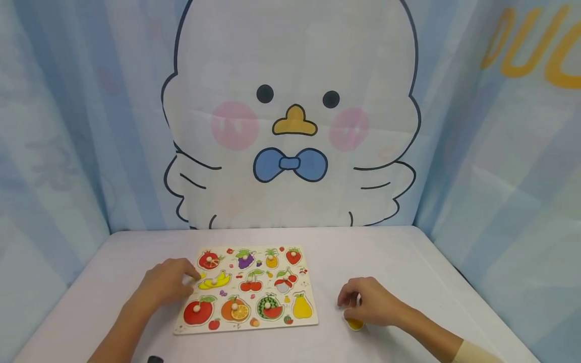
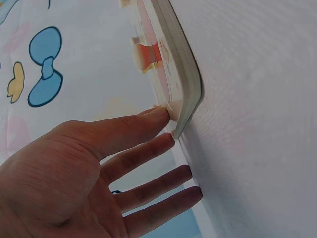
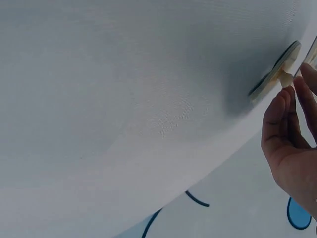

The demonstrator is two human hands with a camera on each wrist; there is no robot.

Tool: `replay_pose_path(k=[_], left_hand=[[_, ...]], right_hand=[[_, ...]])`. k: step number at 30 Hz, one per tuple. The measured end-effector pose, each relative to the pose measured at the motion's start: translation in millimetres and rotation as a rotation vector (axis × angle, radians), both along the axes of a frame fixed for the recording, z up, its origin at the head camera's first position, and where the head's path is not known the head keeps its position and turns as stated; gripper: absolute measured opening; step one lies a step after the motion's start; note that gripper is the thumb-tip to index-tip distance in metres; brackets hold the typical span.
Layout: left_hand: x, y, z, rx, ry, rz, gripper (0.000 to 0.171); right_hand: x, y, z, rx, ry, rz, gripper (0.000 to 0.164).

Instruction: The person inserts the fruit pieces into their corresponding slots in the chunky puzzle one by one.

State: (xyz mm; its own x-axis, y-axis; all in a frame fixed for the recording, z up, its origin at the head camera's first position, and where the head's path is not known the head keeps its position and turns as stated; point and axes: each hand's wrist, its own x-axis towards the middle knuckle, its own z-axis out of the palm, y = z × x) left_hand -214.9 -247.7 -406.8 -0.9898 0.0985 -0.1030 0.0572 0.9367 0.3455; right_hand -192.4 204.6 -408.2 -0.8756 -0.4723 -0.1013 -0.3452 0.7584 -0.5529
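A flat wooden fruit puzzle board (image 1: 259, 253) lies on the table with knobbed fruit pieces in it. A yellow pear shape (image 1: 301, 306) in its front right corner shows no knob. My left hand (image 1: 165, 282) is at the board's left edge. In the left wrist view the left thumb (image 2: 157, 118) and forefinger touch the board's edge near a corner, other fingers extended. To the right of the board, my right hand (image 1: 369, 301) pinches at the knob (image 3: 286, 79) of a yellow puzzle piece (image 1: 355, 325), close over the table and partly covered by the hand.
White cloth covers the table (image 1: 327, 247). Behind it hangs a curtain with a cartoon duck (image 1: 290, 201), and more curtain flanks both sides. A small black object (image 1: 155, 359) shows at the bottom edge of the head view.
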Motion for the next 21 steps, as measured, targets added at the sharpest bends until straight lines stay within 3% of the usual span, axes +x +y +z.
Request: replay_pose_path(k=[7, 21], left_hand=[[-1.2, -1.0, -0.6, 0.001, -0.005, -0.008, 0.026], [-1.2, -1.1, -1.2, -0.003, 0.003, -0.017, 0.025]], right_hand=[[6.5, 16.4, -1.9, -0.011, -0.005, -0.003, 0.02], [12.9, 22.4, -7.3, -0.004, -0.025, -0.111, 0.018]])
